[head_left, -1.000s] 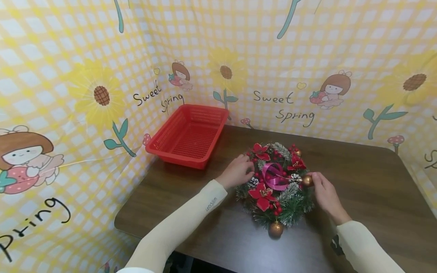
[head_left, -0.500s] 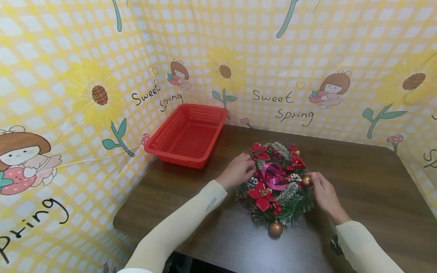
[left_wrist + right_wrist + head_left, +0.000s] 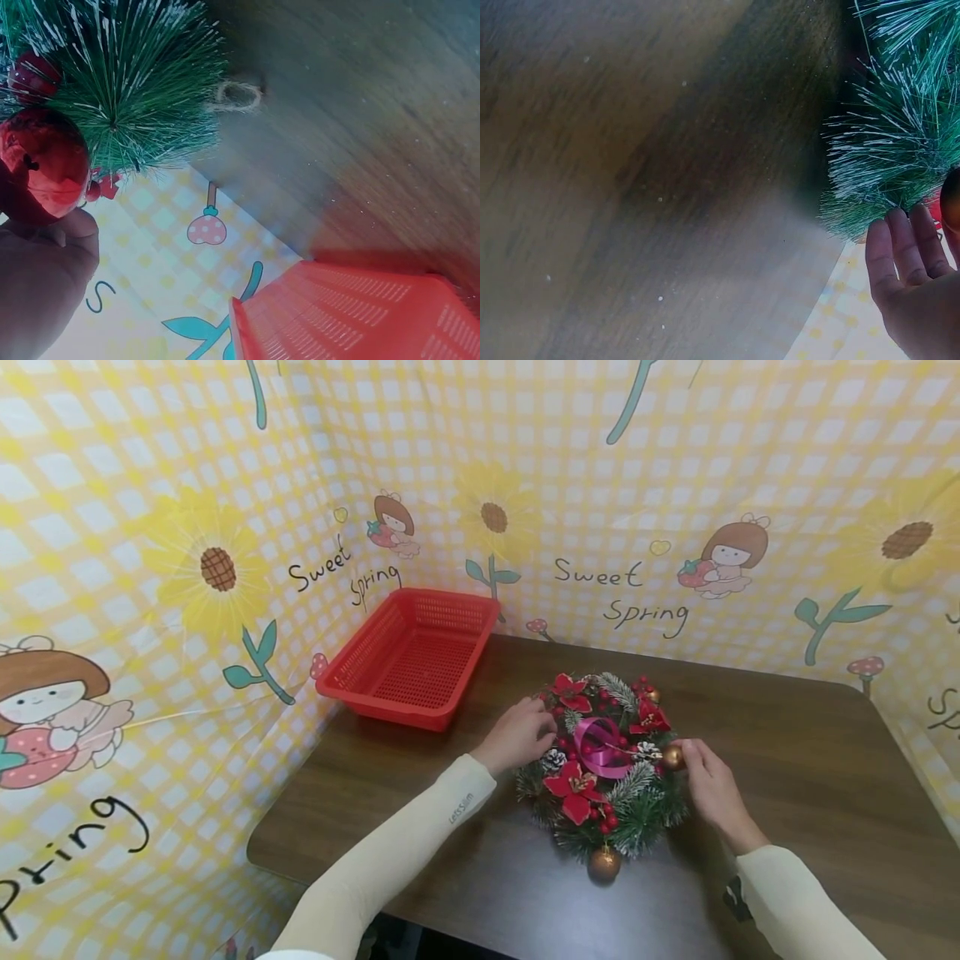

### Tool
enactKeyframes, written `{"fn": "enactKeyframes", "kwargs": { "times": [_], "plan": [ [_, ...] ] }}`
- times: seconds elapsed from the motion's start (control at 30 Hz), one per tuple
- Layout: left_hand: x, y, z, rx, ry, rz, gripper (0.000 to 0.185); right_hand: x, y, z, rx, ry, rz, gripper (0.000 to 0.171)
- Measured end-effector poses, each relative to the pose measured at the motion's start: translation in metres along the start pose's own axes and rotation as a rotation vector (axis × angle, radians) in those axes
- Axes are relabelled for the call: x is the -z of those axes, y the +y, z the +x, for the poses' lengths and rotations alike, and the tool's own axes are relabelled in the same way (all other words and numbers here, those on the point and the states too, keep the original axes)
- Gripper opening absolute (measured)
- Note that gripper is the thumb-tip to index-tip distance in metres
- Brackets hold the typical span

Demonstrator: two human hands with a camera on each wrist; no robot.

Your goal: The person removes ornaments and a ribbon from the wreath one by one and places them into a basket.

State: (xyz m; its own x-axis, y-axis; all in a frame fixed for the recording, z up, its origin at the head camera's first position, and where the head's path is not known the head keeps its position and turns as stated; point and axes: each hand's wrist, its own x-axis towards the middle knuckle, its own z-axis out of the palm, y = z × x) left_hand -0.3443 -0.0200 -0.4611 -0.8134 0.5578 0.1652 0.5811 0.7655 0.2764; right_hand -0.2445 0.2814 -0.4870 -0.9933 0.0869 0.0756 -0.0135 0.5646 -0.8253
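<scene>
Green-needled round Christmas wreath (image 3: 604, 764) was gripped by both the left hand (image 3: 517, 737) and right hand (image 3: 711, 790), fingers curled on opposite rims; lifting likely requires level hands.

Both arms wear long, close-fitting cream sleeves that end at the wrists, leaving the left hand (image 3: 517, 737) and right hand (image 3: 712, 793) bare, without gloves or rings. The left sleeve (image 3: 390, 852) carries a small line of dark lettering on the forearm, too small to read surely. The right sleeve (image 3: 795, 902) bears a small dark mark near the forearm's inner side.
</scene>
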Motion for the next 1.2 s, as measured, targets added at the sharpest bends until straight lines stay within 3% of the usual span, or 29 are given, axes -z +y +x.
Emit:
{"fn": "enactKeyframes", "kwargs": {
  "times": [0.37, 0.93, 1.2],
  "plan": [
    [0.0002, -0.0017, 0.0007, -0.015, 0.002, -0.009, 0.014, -0.0012, -0.0009, 0.0005, 0.050, 0.033, -0.008, 0.052],
    [-0.0063, 0.0046, 0.0091, -0.172, 0.082, 0.017, 0.016, -0.0012, -0.0015, -0.0006, 0.019, 0.015, 0.006, 0.053],
    [-0.0020, 0.0058, 0.0079, -0.244, 0.084, -0.038, 0.011, -0.0018, -0.0015, -0.0008, 0.027, 0.022, 0.004, 0.054]
  ]
}}
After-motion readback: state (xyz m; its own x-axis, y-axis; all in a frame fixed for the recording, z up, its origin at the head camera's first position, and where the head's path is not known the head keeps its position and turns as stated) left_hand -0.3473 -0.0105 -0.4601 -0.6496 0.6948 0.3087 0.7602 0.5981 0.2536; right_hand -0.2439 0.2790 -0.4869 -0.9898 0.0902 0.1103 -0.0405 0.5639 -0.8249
